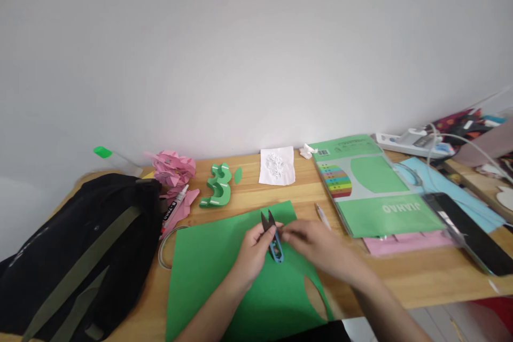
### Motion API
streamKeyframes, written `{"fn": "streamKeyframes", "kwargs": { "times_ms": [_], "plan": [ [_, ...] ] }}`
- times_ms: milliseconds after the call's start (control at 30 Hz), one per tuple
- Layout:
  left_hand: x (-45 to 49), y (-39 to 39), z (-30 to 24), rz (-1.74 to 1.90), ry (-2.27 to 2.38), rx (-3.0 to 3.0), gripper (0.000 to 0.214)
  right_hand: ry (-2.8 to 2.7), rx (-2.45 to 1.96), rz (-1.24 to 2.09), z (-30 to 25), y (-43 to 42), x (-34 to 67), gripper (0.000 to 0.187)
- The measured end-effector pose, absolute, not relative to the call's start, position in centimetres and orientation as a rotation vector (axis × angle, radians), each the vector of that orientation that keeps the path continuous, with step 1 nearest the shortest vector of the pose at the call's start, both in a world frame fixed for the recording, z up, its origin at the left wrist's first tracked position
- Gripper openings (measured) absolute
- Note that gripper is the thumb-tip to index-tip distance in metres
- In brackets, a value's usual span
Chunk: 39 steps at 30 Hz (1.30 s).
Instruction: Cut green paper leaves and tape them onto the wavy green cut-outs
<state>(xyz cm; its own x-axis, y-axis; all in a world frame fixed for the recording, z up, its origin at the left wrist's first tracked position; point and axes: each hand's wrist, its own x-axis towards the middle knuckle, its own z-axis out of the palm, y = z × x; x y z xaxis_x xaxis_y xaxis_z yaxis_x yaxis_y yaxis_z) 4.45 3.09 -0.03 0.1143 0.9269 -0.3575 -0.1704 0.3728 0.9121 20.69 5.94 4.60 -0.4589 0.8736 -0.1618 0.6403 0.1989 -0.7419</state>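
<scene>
One green sheet (208, 256) lies flat on the wooden table (385, 278), nearest the person; it is plain and matt, with one rounded opening cut close to its lower right corner. Above the sheet, one left hand (252, 254) holds one pair of snips (276, 250), blue in the handles and dark in the two pointed blades, which stand parted and point away from the person. The fingers of the left hand are closed around the handles. One right hand (315, 239) is just beside the snips, its fingers bent together; whether they grip anything cannot be told. Farther off, one white pen (323, 217) lies right of the sheet. Beyond the sheet's far edge stand one curved green form (225, 195) with white strips and, just to its right, one leaf-shaped green piece (238, 175). Farthest, one pale paper square (264, 177) bears many small white scraps (274, 164)
</scene>
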Motion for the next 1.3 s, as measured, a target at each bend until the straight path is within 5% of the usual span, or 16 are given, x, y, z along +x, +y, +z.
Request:
{"fn": "streamKeyframes", "kwargs": {
  "times_ms": [100, 267, 633, 967, 1300],
  "plan": [
    [4.2, 3.0, 0.1, 0.894, 1.163, 0.766, 0.054, -2.033, -1.93, 0.432, 5.5, 12.5, 23.7, 0.028],
    [4.0, 3.1, 1.3, 0.821, 1.138, 0.783, 0.047, -2.064, -1.976, 0.16, 4.3, 21.8, 24.7, 0.035],
    [3.5, 5.5, 1.4, 0.8, 1.149, 0.854, 0.022, -2.017, -1.895, 0.115, 3.4, 20.0, 25.1, 0.035],
    [3.2, 8.3, 1.2, 0.879, 1.26, 0.897, 0.011, -1.958, -1.823, 0.644, 2.9, 20.2, 23.4, 0.027],
    [1.7, 13.2, -0.1, 1.099, 1.672, 1.012, 0.009, -1.879, -1.793, 0.802, 1.5, 22.5, 19.6, 0.034]
  ]
}}
